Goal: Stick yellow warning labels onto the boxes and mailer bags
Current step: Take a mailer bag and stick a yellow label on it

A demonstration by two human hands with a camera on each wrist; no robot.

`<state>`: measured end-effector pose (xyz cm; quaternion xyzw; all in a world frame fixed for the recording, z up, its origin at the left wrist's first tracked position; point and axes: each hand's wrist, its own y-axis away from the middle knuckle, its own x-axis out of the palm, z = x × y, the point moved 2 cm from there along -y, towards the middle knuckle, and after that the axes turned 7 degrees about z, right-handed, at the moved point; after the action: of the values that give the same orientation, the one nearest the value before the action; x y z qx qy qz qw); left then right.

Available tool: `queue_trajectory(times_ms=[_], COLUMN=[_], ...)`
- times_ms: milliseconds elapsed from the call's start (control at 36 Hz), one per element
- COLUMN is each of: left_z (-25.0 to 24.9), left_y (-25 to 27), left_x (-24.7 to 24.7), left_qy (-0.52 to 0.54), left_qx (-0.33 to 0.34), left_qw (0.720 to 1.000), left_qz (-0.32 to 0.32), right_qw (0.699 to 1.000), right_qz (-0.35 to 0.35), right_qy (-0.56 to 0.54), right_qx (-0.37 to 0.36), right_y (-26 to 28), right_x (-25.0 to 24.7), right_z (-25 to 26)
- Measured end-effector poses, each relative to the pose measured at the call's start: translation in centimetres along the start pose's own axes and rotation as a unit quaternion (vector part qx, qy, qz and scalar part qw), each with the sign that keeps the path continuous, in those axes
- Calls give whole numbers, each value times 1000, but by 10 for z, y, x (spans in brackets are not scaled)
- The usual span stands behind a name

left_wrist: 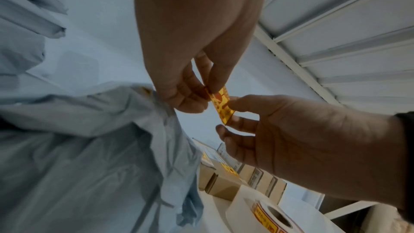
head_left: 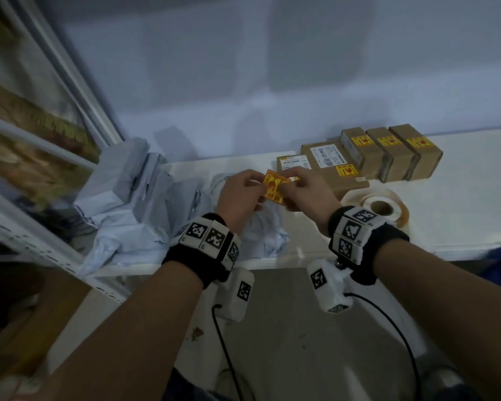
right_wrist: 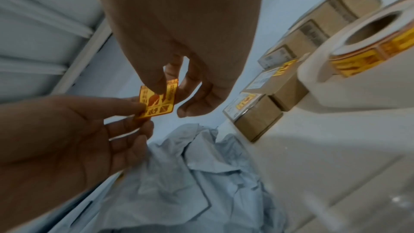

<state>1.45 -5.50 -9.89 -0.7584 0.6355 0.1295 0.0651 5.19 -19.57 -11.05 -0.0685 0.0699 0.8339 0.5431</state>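
Pale blue wall stands behind a white desk (head_left: 460,204) that carries everything. Above its middle, both hands hold one yellow label (head_left: 276,185) in the air. The left hand (head_left: 239,199) pinches the label's left edge between thumb and forefinger, the other fingers loosely curled; the right hand (head_left: 308,191) pinches the opposite edge the same way. From the right wrist view the label (right_wrist: 158,101) faces the camera, with red print on yellow, though the print is too blurred to read. From the left wrist view it (left_wrist: 221,106) shows nearly edge-on between the two sets of fingertips.

Below the hands, toward 7 o'clock, lies a crumpled heap of grey mailer bags (head_left: 128,204), spreading to the desk's left end. At 2 o'clock from the hands sits a group of cardboard boxes (head_left: 388,153), packed side by side, most already bearing a yellow label on top. At 4 o'clock from the hands, just in front of the boxes, a roll of labels (head_left: 381,208) lies flat on the desk. A metal shelf frame (head_left: 55,250) runs along the left side.
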Motion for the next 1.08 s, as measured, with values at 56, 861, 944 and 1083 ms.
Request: queue_trajectory(times_ms=[56, 861, 944, 1083], left_z=[-2, 11, 11, 9], left_y=[0, -16, -18, -18], left_x=[-8, -42, -41, -33], left_qy=[-21, -17, -15, -16], left_qx=[14, -4, 0, 6], left_qw=[1000, 997, 997, 998], left_qz=[-5, -74, -70, -57], right_qw=[1000, 996, 996, 995], right_qz=[1, -12, 10, 30], right_qy=[17, -92, -86, -83], right_qx=[-9, 1, 15, 49], right_y=[-2, -28, -26, -22], right_x=[7, 31, 32, 30], right_z=[1, 4, 2, 1])
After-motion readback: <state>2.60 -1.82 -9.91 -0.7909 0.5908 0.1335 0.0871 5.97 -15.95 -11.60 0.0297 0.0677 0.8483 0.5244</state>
